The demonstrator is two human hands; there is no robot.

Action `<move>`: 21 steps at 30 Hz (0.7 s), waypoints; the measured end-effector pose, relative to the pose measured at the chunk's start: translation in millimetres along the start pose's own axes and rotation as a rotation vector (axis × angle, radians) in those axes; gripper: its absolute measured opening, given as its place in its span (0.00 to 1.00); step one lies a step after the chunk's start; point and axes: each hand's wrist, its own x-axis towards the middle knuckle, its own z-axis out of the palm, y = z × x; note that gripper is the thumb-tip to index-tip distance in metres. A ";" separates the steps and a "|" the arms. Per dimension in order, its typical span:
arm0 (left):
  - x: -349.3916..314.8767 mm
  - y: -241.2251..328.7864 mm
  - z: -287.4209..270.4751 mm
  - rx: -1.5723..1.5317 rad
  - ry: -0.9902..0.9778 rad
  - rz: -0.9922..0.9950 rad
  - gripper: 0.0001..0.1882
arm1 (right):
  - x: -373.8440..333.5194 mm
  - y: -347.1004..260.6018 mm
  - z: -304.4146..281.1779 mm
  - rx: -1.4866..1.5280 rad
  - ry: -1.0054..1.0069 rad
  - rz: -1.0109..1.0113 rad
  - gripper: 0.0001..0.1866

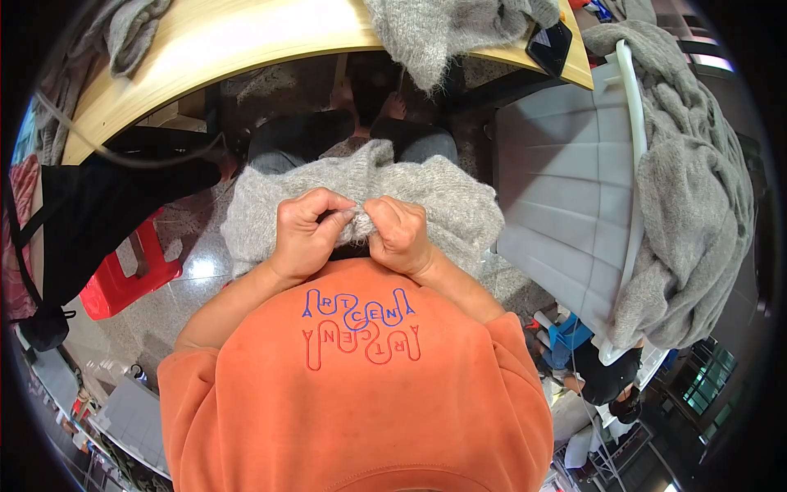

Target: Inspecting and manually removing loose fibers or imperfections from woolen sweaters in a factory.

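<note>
A grey knitted garment (443, 201) lies bunched across my lap, fuzzy and loosely folded. My left hand (310, 228) pinches its near edge between thumb and index finger. Close beside it, my right hand (398, 232) is closed on the same edge, the fingertips of both hands almost meeting. Whether a needle or thread sits between the fingers is too small to make out. The knit spreads out to both sides of my hands over my thighs.
A wooden table (254, 41) curves ahead, with grey knitwear (447, 33) hanging over its edge and a dark phone (549, 47) at its corner. A grey plastic bin (566, 164) stands right, draped with knitwear (693, 197). A red stool (135, 275) is left. Another person (611, 377) sits behind right.
</note>
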 end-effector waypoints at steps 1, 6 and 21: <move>0.7 2.2 1.4 0.016 0.029 0.057 0.05 | 0.5 -0.1 0.7 -0.001 0.000 0.000 0.15; -1.5 -0.6 1.7 -0.019 0.074 0.050 0.06 | 6.0 0.6 5.3 0.040 0.023 0.003 0.15; 0.9 7.6 3.9 0.323 0.185 0.519 0.07 | 14.8 -6.4 -8.7 0.037 -0.012 -0.025 0.16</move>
